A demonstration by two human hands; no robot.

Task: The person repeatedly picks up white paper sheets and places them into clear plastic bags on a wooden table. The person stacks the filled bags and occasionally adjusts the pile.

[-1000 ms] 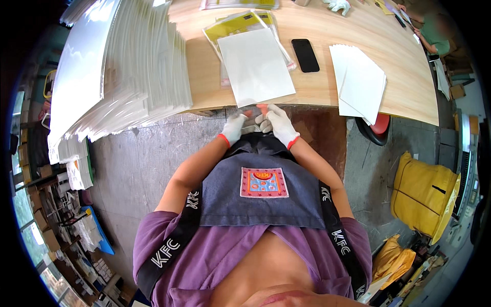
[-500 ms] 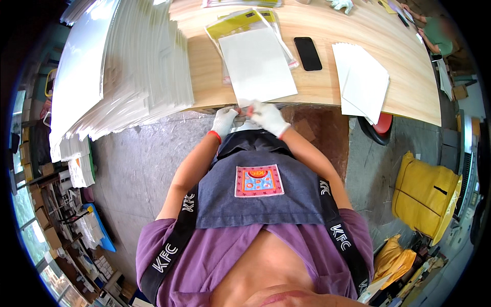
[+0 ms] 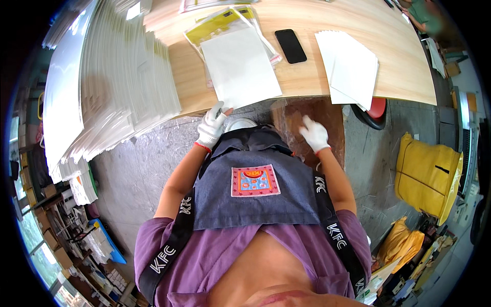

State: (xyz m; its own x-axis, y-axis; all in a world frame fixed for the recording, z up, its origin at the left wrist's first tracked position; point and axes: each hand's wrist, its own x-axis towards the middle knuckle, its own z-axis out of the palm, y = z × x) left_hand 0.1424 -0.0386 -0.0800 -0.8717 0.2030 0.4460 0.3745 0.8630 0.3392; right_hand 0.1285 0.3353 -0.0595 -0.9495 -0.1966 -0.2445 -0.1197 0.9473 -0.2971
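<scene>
Now the left hand pinches the white sheet's near corner; the right hand hovers loosely spread, holding nothing

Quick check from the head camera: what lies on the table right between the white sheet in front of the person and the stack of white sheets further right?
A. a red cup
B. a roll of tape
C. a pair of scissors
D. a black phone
D: a black phone lies flat on the wooden table, between the white sheet near the left hand and the stack of white sheets.
</scene>
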